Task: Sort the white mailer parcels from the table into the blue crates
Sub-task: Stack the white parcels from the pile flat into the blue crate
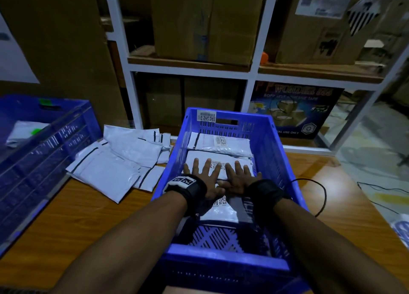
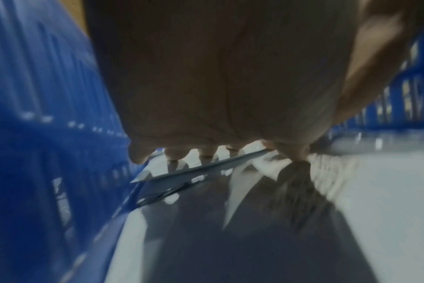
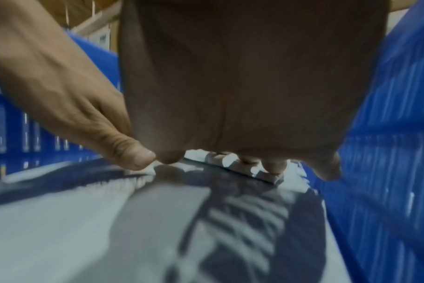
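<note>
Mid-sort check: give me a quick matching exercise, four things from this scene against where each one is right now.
Things:
1. both hands
2. loose parcels
3. orange object
4. black cable

Places:
A. on the shelf behind
B. on the table right of the middle crate
C. flat on a parcel inside the middle crate
D. on the table between the two crates

Pairs: 1-C (left hand, right hand, middle crate), 2-D (loose parcels), 3-A (orange object), 4-B (black cable).
</note>
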Demonstrator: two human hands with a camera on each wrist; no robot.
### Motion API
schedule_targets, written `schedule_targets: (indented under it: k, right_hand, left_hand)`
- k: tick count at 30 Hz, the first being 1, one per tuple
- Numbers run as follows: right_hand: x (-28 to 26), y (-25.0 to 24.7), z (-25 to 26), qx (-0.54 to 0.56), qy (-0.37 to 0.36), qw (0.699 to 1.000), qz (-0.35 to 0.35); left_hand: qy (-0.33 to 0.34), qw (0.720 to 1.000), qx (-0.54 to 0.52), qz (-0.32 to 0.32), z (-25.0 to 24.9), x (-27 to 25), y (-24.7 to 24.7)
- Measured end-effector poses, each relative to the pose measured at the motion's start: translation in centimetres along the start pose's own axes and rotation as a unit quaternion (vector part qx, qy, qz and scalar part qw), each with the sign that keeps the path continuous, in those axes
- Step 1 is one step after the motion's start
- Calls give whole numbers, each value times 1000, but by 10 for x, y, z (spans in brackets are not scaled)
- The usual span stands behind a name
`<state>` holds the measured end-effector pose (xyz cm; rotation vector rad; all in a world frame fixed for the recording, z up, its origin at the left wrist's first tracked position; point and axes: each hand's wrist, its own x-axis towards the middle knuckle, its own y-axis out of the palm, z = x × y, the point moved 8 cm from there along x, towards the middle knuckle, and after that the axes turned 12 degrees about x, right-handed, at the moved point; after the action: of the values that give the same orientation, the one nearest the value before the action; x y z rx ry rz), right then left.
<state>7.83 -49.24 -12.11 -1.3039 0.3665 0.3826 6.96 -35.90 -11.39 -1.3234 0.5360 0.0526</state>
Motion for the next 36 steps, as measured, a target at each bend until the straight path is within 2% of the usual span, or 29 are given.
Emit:
schedule_targets:
  k: [2,5,11,14,18,21,28,33,36]
  right_hand:
    - [-7,-16,7,-5,-20,999,-38]
    - [-24,-52,26,-24,-72,988,-136]
    - [-76,-144,74,-77,-164,939,-293]
    - [-98,-177,106,-71,-203,918,-334]
    - [-117,-195,157,-60,-243,903,-349]
    - [-125,-195,199,-68,-262,896,-352]
    - [-118,-171,309,-101,-268,904,-317]
    - [-97,-132,379,-132,-251,911,-300]
    - [-76,-101,401,-133,-232,924,-272]
  left_hand:
    - [-7,999,18,-30,0,-4,-15]
    - [-23,995,56,-78,5,-11,-47]
    - [-75,983,104,-134,43,-53,-134]
    - [-83,978,84,-172,70,-85,-173]
    - [-102,967,83,-219,114,-124,-200]
    - [-97,960,91,-248,151,-142,-198]
    - [-77,951,80,-288,252,-158,-159]
    - [-46,957,71,-276,313,-159,-105]
    - [-27,966,66,-248,335,-147,-64]
